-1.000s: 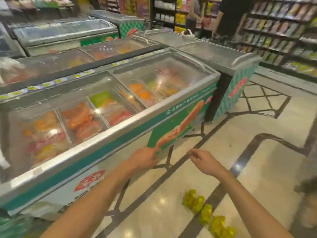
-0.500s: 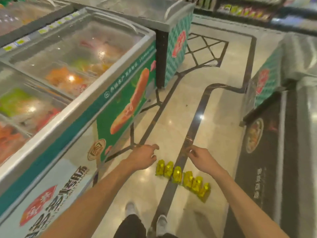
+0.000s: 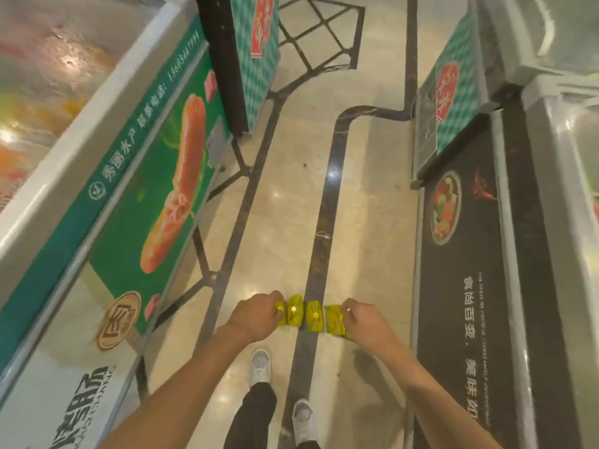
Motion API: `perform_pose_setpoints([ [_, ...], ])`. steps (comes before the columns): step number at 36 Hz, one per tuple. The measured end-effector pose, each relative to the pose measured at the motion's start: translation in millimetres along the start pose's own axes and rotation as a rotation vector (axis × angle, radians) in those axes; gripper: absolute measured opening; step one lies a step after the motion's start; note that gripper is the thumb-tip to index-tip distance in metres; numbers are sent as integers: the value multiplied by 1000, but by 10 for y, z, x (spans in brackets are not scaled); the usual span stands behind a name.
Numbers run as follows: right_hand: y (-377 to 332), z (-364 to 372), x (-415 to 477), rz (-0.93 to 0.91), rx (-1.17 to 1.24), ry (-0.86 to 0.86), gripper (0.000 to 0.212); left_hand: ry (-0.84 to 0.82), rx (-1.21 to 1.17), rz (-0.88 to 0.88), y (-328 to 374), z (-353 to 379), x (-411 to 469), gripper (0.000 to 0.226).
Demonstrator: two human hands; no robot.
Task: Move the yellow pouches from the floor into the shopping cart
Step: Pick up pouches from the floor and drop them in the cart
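Observation:
Several yellow pouches [image 3: 304,314] stand side by side in a short row on the shiny floor, across a dark inlay stripe. My left hand [image 3: 256,315] hangs over the row's left end and my right hand [image 3: 364,322] over its right end, so each hides an end pouch. Both hands look well above the floor. Their fingers are loosely curled and I see nothing in them. No shopping cart is in view.
A chest freezer with a green sausage panel [image 3: 162,189] lines the left side of the aisle. A black-fronted freezer [image 3: 460,254] lines the right. My two white shoes [image 3: 259,364] stand just behind the pouches. The beige floor [image 3: 291,189] runs ahead between the freezers.
The view has tipped from the freezer tops down to the floor. The pouches now sit directly between my hands instead of below them. The hands' pose is unchanged.

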State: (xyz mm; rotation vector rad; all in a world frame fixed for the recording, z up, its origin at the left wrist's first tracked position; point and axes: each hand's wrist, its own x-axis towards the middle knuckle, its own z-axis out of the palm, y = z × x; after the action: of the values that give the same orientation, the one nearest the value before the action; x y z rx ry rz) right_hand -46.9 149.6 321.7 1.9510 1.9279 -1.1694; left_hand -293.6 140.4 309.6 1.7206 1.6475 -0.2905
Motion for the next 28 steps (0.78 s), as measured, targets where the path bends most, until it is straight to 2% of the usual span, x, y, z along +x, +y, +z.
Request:
perform_pose_setpoints([
  [10, 42, 1156, 1253, 105, -141, -202, 30, -86, -63, -2, -673, 775, 1175, 41],
  [17, 394, 2052, 2227, 25, -256, -275, 22, -179, -71, -64, -1049, 1666, 2008, 43],
  [24, 849, 3066, 3275, 64, -140, -288, 26, -204, -181, -139, -1353, 2577, 2857, 39],
  [28, 1052, 3486, 3672, -6, -153, -179, 36, -214, -198, -153, -1494, 3041, 3304, 48],
])
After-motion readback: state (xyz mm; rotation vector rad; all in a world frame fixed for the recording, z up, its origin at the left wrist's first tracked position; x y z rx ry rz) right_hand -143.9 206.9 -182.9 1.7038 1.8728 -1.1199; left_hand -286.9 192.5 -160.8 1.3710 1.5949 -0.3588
